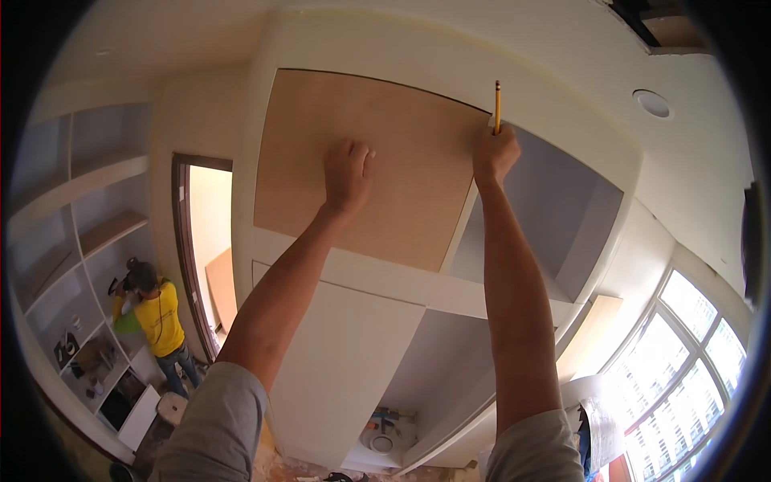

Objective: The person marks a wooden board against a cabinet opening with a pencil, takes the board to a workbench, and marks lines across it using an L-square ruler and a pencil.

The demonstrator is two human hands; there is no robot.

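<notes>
1. Head view: our right hand point(496, 153), grip clamped on an upright pencil point(497, 104), is nearer the brown panel point(409, 177)'s upper-right corner.
2. Our left hand point(348, 177), fingers curled together, rests against its face.

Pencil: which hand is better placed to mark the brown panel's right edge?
Probably the right hand: it holds the pencil beside that edge, while the left hand is over the brown panel.
</notes>
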